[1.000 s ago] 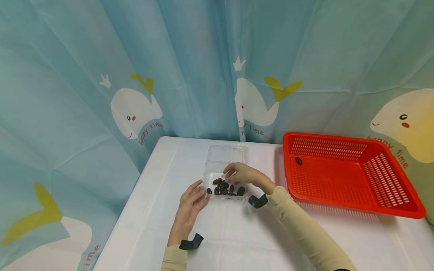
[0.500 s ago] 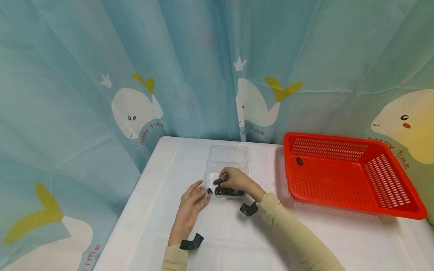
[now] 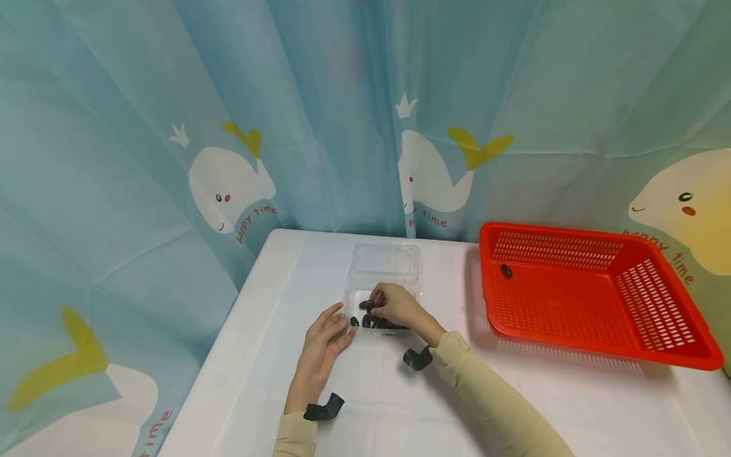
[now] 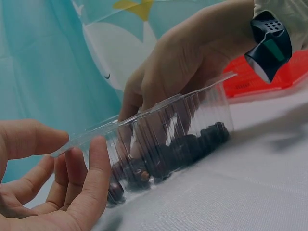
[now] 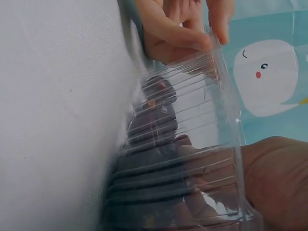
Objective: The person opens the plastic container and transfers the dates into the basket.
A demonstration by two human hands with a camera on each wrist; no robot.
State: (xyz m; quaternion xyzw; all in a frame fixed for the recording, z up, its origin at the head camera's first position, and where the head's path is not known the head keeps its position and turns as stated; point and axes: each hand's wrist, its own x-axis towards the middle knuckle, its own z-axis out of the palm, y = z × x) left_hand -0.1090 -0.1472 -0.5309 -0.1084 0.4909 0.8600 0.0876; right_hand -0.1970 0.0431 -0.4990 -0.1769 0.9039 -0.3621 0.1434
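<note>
A clear plastic clamshell box (image 3: 353, 298) stands on the table with its lid (image 3: 386, 259) folded back. Inside lie several dark, glossy, oval dates (image 3: 367, 321), seen through the ribbed wall in both wrist views. At the box's left side, my left hand (image 3: 321, 346) pinches the rim between thumb and fingers. My right hand (image 3: 402, 308) reaches down into the box; its bent thumb and fingers pinch around a reddish-brown date (image 3: 365, 304), though the fingertips partly hide the grip. In the left wrist view the right hand (image 4: 178, 62) comes over the front wall.
A red plastic basket (image 3: 571, 343) stands on the right, with one date (image 3: 506, 271) near its left wall. White cloth covers the table (image 3: 354, 393). A blue curtain (image 3: 331, 114) with whale prints hangs behind it. Each wrist wears a black device (image 3: 324, 408).
My right hand has moved left and down into the box, and its fingers have come together among the dates. My left hand stays at the box's left rim.
</note>
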